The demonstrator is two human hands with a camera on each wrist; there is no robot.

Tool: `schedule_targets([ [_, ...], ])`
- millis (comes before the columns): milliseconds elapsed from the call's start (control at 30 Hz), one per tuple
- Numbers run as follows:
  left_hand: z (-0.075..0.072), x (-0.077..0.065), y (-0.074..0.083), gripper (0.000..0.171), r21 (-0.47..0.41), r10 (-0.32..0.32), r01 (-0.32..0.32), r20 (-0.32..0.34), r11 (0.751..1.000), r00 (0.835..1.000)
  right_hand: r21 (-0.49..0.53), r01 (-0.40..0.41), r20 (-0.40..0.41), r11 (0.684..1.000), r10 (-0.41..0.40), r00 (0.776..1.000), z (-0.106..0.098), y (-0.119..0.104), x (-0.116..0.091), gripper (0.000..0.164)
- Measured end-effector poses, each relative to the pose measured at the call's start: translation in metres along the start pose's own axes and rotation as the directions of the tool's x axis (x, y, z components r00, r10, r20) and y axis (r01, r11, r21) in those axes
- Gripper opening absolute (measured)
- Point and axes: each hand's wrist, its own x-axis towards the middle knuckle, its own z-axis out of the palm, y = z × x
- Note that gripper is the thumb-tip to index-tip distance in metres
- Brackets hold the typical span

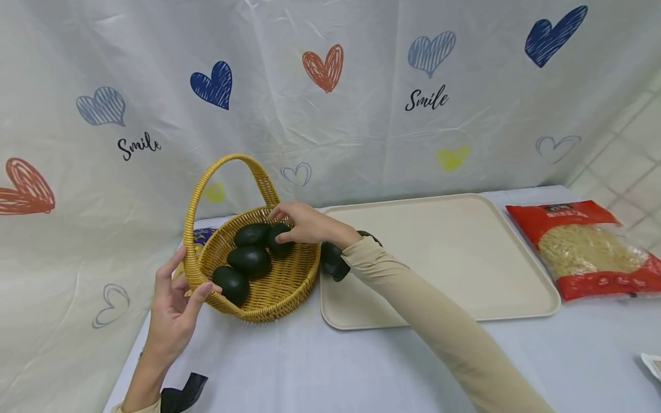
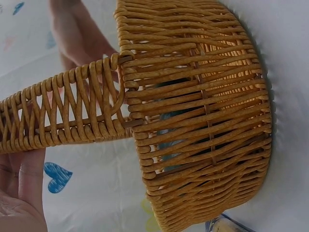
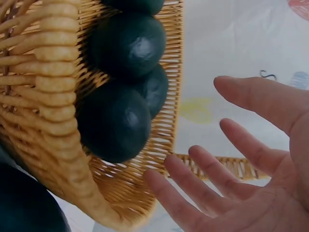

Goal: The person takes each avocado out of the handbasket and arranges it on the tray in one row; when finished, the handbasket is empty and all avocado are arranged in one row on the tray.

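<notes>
A yellow wicker basket (image 1: 289, 292) with a tall arched handle stands at the left of the table, several dark green avocados (image 1: 250, 261) inside it. My left hand (image 1: 172, 310) holds the handle low on its left side, thumb towards me. In the left wrist view the handle (image 2: 63, 106) crosses in front of the fingers (image 2: 31, 179). My right hand (image 1: 310, 223) hovers over the basket's far right rim, close to one avocado (image 1: 279, 240). The right wrist view shows its spread fingers (image 3: 203, 188) apart from the avocados (image 3: 116, 123), holding nothing.
A beige tray (image 1: 439, 252) lies right of the basket, beneath my right forearm. Farther right is a red bag (image 1: 588, 249) with a clear window. Part of a blue package (image 1: 203, 235) shows behind the basket. A heart-printed cloth (image 1: 356, 120) hangs at the back.
</notes>
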Motion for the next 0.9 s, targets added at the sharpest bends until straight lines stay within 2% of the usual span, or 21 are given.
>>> schedule_targets([
  [133,0.000,0.001,-0.001,0.074,-0.014,0.015,-0.015,0.003,1.000,1.000,-0.018,-0.032,0.057,0.999,0.033,0.998,0.006,0.004,0.008,0.050],
  [333,0.000,0.000,-0.003,0.073,-0.044,0.027,-0.026,0.007,0.999,1.000,-0.084,-0.042,0.065,0.996,0.047,0.997,0.015,0.013,0.016,0.049],
  [533,0.000,0.001,-0.001,0.075,0.009,-0.004,0.004,0.002,1.000,1.000,-0.118,-0.086,0.084,0.989,0.096,0.992,0.021,0.019,0.023,0.049],
  [667,0.001,0.002,-0.001,0.073,-0.009,0.013,-0.013,0.007,1.000,1.000,-0.122,-0.114,0.108,0.986,0.128,0.986,0.025,0.022,0.026,0.048],
  [900,0.000,0.001,-0.001,0.075,0.070,0.001,0.000,-0.008,0.998,1.000,-0.131,-0.114,0.139,0.985,0.132,0.981,0.028,0.023,0.029,0.049],
])
